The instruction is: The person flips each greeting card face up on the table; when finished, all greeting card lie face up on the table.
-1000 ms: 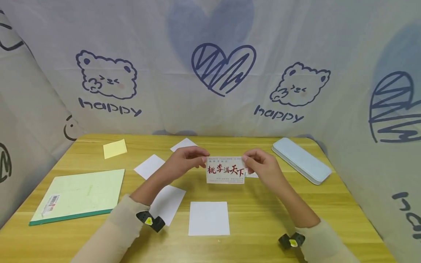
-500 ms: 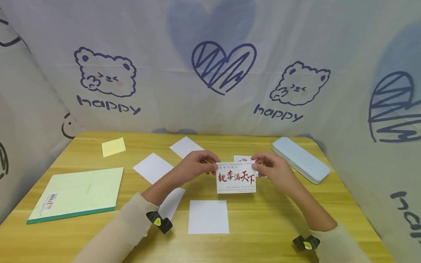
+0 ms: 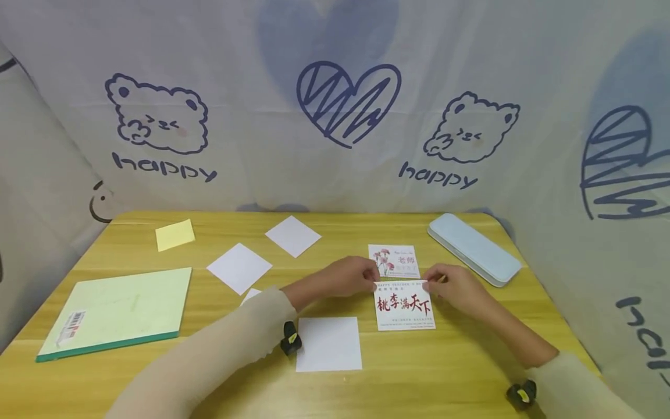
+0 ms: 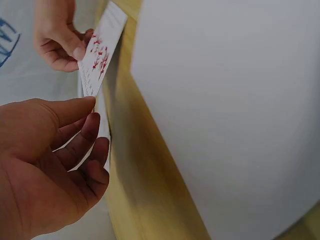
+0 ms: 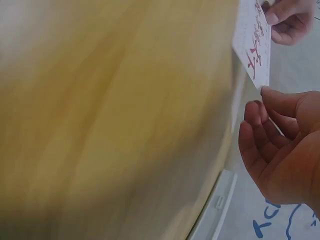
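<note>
Between both hands is a white card with red Chinese characters (image 3: 403,308), its upper corners pinched. My left hand (image 3: 358,276) grips the upper left corner with thumb and fingertips, also plain in the left wrist view, where the left hand (image 4: 55,155) is close up. At the upper right corner my right hand (image 3: 455,285) pinches the card; the right wrist view shows that right hand (image 5: 285,145) with its thumb at the corner. Just behind lies a second card with pink flowers (image 3: 395,261), flat on the table. The wrist views show the held card tilted above the tabletop.
Blank white square sheets lie on the wooden table (image 3: 445,378): a near sheet (image 3: 328,343), a left sheet (image 3: 239,268) and a back sheet (image 3: 293,236). Another is mostly under my left arm. A yellow note (image 3: 175,235), a pale green notebook (image 3: 115,311) and a light blue case (image 3: 473,249) surround them.
Both hands have carried the red-lettered card right and toward me, lowering it near the table. The flower card behind, mostly covered before, now shows. My left forearm now covers most of one white sheet.
</note>
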A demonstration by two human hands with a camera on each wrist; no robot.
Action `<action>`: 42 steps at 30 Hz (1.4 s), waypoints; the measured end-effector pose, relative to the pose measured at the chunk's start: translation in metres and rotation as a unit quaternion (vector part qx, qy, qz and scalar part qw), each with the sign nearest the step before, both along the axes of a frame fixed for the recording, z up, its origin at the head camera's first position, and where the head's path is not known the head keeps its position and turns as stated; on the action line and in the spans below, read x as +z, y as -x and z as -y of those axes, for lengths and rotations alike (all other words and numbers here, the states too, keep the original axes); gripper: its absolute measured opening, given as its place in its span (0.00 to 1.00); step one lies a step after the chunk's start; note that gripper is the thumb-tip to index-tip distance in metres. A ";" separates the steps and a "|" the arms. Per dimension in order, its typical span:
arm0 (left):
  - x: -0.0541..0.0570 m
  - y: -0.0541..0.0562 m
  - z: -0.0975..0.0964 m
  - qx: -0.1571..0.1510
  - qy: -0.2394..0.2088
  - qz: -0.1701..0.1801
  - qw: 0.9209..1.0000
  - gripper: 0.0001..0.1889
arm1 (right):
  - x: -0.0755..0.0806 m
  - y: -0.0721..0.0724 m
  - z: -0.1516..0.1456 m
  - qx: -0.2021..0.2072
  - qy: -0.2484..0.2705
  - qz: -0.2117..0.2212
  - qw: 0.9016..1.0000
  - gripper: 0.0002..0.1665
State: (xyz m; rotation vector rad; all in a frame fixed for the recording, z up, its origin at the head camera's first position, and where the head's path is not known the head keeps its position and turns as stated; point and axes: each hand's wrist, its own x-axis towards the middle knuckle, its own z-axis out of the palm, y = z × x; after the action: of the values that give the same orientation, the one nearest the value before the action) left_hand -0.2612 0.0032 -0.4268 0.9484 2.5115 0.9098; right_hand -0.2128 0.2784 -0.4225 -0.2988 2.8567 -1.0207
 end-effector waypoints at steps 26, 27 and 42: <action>0.000 0.013 -0.010 0.015 0.155 -0.057 0.986 0.02 | -0.013 0.014 0.009 0.006 -0.149 -0.036 0.988 0.07; 0.001 0.013 -0.009 0.016 0.156 -0.058 0.986 0.02 | -0.013 0.014 0.010 0.007 -0.149 -0.040 0.988 0.06; 0.027 0.003 0.057 0.041 0.094 -0.031 0.994 0.09 | 0.011 -0.010 0.056 0.033 -0.119 -0.055 0.991 0.10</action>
State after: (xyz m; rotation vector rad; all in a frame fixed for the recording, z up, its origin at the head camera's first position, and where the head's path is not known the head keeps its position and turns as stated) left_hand -0.2637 -0.0534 -0.4001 0.8334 2.6494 0.6617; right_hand -0.2028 0.2224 -0.4114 -0.4370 3.0036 -0.6608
